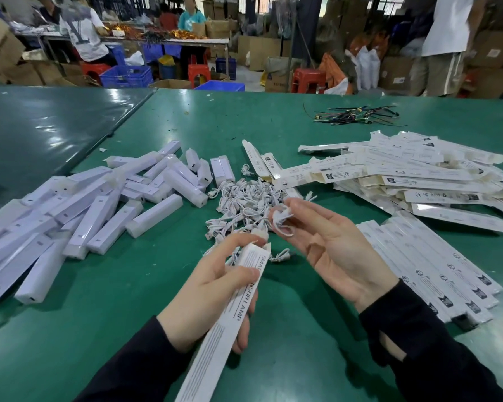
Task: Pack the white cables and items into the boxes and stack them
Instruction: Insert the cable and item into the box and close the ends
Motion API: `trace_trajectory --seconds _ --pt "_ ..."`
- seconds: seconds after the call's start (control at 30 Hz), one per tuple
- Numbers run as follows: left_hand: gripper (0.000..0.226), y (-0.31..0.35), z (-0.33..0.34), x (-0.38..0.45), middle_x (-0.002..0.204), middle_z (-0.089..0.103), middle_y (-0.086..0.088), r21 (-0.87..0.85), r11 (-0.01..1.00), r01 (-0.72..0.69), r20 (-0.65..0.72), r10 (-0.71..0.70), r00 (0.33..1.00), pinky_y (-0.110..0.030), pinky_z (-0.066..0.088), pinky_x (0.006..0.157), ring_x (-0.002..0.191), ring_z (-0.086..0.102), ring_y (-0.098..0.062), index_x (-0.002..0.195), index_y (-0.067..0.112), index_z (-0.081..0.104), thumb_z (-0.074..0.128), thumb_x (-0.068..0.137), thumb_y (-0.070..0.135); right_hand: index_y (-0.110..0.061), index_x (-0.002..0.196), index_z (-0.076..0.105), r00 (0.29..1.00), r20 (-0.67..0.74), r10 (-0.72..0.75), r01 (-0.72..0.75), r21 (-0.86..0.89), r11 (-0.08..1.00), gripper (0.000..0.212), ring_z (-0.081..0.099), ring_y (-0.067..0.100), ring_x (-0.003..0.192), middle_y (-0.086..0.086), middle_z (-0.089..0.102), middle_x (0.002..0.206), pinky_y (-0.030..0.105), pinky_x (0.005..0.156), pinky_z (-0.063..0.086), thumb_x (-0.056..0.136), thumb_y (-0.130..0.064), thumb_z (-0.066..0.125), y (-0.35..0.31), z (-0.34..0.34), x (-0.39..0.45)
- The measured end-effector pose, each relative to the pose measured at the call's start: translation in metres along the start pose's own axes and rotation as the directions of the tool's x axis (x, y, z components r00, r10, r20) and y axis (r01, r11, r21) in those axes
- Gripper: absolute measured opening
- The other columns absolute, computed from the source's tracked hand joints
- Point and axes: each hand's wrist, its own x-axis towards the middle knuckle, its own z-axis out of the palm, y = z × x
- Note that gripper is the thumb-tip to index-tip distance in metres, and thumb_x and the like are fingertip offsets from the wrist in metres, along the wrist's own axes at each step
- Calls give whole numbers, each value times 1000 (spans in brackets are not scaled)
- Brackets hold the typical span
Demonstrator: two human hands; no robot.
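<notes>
Green tabletop (273,329): a long box (227,320) is gripped by left hand (212,300); right-hand (331,250) fingers (276,217) pinch a coiled white cable (282,220), likely to be inserted into the box's open end.

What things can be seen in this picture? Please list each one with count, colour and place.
table: one, green, under everything.
lamps: a big pile, white, wrapped in clear plastic, left side.
cables: a heap, white, centre, beyond the hands.
flat boxes: a loose pile, white, unfolded, far right.
packed boxes: a neat row, white, near right.
wires: one bundle, dark and mixed colours, far side.
stools: several, red, on the floor behind.
crates: several, blue, behind.
people: several, background.
left hand: holds a long white box.
right hand: pinches one coiled white cable.
</notes>
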Motion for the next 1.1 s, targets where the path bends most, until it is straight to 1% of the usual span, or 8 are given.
trace_trajectory --seconds 0.2,0.3,0.37,0.47,0.6,0.73,0.87,1.1 --pt "36 -4 2 0 63 46 -24 -33 999 1 49 0 999 -25 43 35 32 48 -23 109 40 45 54 84 16 -1 85 78 978 26 -208 208 -248 946 28 70 24 74 23 73 88 25 66 59 60 -15 78 12 7 -6" --pt "36 -7 1 -2 65 46 -25 -33 999 7 87 -4 996 -25 43 35 32 46 -22 105 41 45 61 83 19 -4 82 78 967 14 -255 244 -338 909 23 70 20 68 17 75 81 24 65 58 62 -14 79 12 6 -6" --pt "37 -10 0 -2 64 48 -25 -19 1000 2 102 0 995 -25 43 36 36 46 -22 105 42 44 65 79 25 -7 79 79 974 24 -225 216 -392 894 19 69 16 63 13 75 74 23 63 57 61 -14 79 11 5 -6" --pt "36 -11 -1 -1 55 52 -8 32 999 -27 72 25 997 -24 41 38 45 44 -24 103 42 45 65 77 28 -9 77 80 988 49 -149 154 -492 857 18 68 15 60 11 73 69 24 62 58 60 -17 80 8 4 -7" --pt "32 -10 -1 -1 50 50 0 47 999 -26 86 22 996 -22 40 39 37 42 -18 100 39 44 58 85 14 -9 78 79 995 88 -46 88 -575 813 16 65 10 55 11 73 68 16 55 51 63 -15 81 5 3 -8" --pt "32 -1 0 -4 61 51 -22 -60 996 60 147 -51 988 -21 41 33 28 45 -19 102 36 43 55 86 11 -9 70 77 996 86 28 20 -510 860 12 62 9 51 9 71 65 15 51 48 59 -14 78 1 1 -7" --pt "41 3 0 -5 61 50 -24 -87 994 66 162 -51 985 -20 40 32 27 44 -19 114 32 36 54 84 9 -9 66 76 991 128 36 35 -513 858 9 60 8 51 7 70 63 15 52 48 59 -14 78 2 0 -7" --pt "38 10 -1 -6 65 53 -26 -186 979 83 180 -49 982 -22 41 30 27 47 -20 105 33 41 62 79 14 -5 80 77 982 191 2 108 -565 818 24 64 0 64 0 73 71 8 60 45 70 -27 73 8 0 -5"
